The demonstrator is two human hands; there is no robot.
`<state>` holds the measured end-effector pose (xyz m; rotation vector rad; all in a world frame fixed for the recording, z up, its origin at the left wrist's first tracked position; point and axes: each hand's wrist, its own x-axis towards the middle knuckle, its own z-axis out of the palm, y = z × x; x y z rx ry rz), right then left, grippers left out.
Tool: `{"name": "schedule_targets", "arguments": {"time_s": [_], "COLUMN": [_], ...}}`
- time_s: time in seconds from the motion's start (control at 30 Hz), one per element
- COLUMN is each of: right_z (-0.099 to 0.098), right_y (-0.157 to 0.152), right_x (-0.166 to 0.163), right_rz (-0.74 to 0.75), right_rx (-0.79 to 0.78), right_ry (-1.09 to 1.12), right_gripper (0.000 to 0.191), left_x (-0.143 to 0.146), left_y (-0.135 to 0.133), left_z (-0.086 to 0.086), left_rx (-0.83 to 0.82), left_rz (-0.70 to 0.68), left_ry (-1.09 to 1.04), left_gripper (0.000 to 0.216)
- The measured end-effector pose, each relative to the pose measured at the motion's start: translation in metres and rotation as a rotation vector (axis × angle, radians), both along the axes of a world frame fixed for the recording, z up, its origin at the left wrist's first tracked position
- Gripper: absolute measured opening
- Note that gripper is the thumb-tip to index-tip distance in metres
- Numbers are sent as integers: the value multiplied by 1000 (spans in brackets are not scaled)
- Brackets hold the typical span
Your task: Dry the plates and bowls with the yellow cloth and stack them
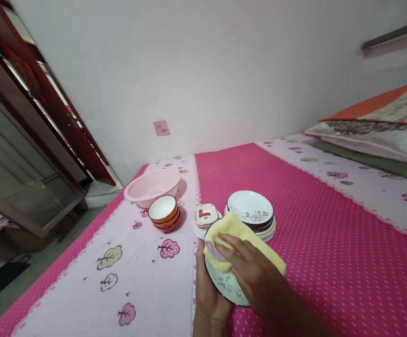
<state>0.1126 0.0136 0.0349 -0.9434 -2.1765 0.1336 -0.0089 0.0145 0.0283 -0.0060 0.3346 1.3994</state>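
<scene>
My left hand (208,290) grips a white plate (230,286) with a dark rim and brown floral print, holding it tilted above the bed. Pressed against the plate's face is a yellow cloth (255,239), with my right hand (250,264) closed over it. Part of the cloth hangs past the plate's right side. Just behind stands a stack of plates (250,206), the top one white with a flower pattern. To the left of that stack, small square dishes (206,214) with a red mark rest on a white plate, partly hidden by the held plate.
Stacked orange-brown bowls (164,210) stand left of the dishes, before a pink basin (152,185). A pink patterned bedsheet (147,281) lies beneath everything. Pillows (382,131) are piled at the right. Behind is a white wall (224,70); a glass-panelled cabinet (20,164) stands left.
</scene>
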Motion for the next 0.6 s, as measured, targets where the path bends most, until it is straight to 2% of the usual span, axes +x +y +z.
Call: {"name": "schedule_targets", "arguments": {"time_s": [0.13,0.27,0.37,0.5,0.6], "right_z": [-7,-14,-17,-20,-14], "right_y": [17,25,21,10,0], "right_x": [8,25,37,44,38], "right_rz": [-122,-202,-150,-47,28], "right_rx": [112,58,2,38,-53], "right_ry": [-25,-83,-120,-111,-97], "right_gripper": [54,52,46,43,42], "left_x": [3,1,-4,-13,-18], "left_y": [-1,0,1,1,1], "left_z": [-7,-12,-13,-13,-11], "left_rx": [100,163,183,143,96], "left_rz": [-58,-70,-45,48,104], "left_ry": [63,97,121,111,91], "left_gripper": [43,49,52,50,48]}}
